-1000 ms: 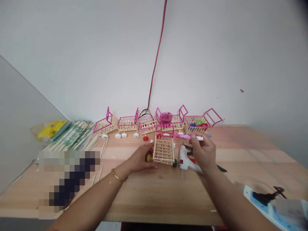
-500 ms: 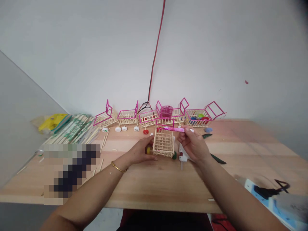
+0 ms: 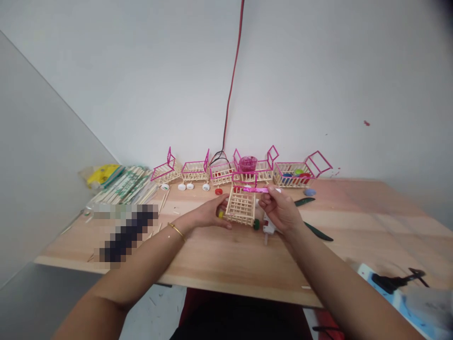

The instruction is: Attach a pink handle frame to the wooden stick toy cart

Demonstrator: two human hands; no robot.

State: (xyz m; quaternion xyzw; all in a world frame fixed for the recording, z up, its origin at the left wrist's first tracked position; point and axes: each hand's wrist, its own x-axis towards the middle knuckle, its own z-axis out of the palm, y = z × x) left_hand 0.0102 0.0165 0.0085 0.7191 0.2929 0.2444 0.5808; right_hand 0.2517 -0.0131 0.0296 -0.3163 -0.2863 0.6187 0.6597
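My left hand (image 3: 208, 213) is closed around the left side of a small cart (image 3: 241, 208) built from thin wooden sticks, with a yellow wheel and a green wheel showing. The cart's far frame is pink; its lattice is bare wood. Between the thumb and fingers of my right hand (image 3: 283, 212) is a slim brush (image 3: 257, 190) smeared with pink paint. It lies level, pointing left, its tip at the cart's pink far end. Whether the bristles touch the sticks is hard to make out. Behind it stands a clear cup (image 3: 248, 164) of pink paint.
Several finished-looking stick carts (image 3: 195, 171) with pink rims line the wall. A white glue gun (image 3: 269, 225) lies beside my right hand, near a dark green blade-shaped tool (image 3: 318, 231). Stick packs (image 3: 122, 185) sit left; a power strip (image 3: 385, 293) is at front right.
The view has shifted slightly, so the table appears further right. The cart is tilted a little differently in my left hand. The brush stays at its far pink end.
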